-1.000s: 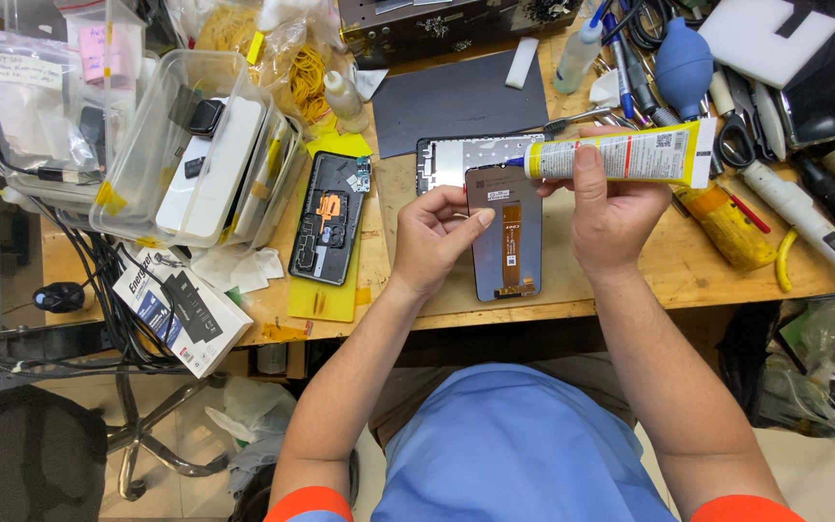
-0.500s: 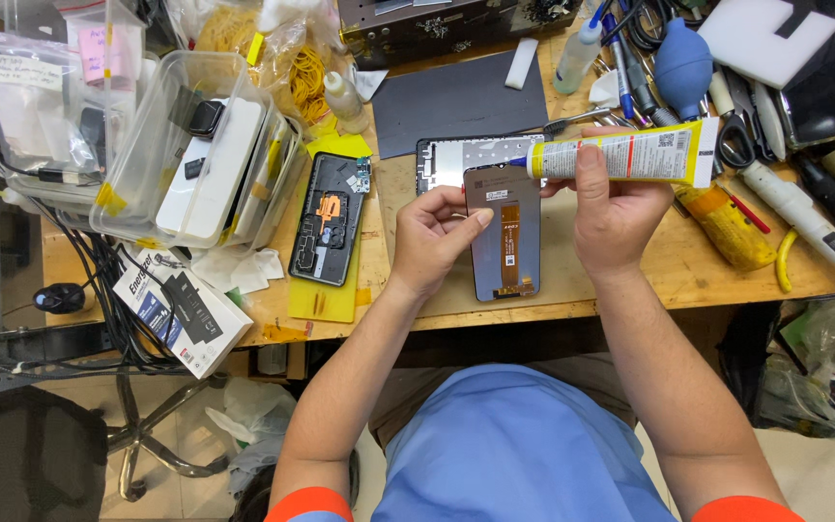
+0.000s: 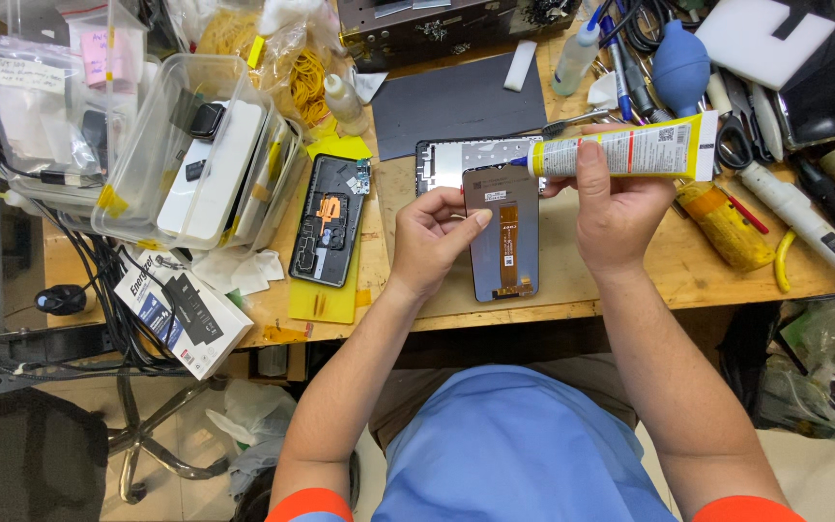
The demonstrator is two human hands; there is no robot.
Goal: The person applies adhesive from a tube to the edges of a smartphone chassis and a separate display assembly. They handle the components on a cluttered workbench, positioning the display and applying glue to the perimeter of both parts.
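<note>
My left hand (image 3: 432, 237) grips the left edge of a phone screen panel (image 3: 503, 235), held back side up with its orange ribbon cable showing, over the wooden bench (image 3: 674, 271). A yellow and white glue tube (image 3: 630, 150) lies across my right hand (image 3: 616, 198), which is closed around it. The tube's nozzle points left and meets the panel's top right corner. Behind the panel a phone frame (image 3: 442, 159) rests flat on the bench. An opened black phone body (image 3: 329, 220) sits to the left on a yellow sheet (image 3: 326, 300).
Clear plastic bins (image 3: 190, 155) and bags of parts crowd the left. A dark grey mat (image 3: 456, 101) lies at the back. Tools, pens, a blue blower bulb (image 3: 680, 68), scissors and tubes fill the right side. Cables hang off the left edge above a chair base (image 3: 147, 454).
The glue tube's nozzle has shifted slightly along the top edge of the panel; both hands keep their grips in nearly the same place.
</note>
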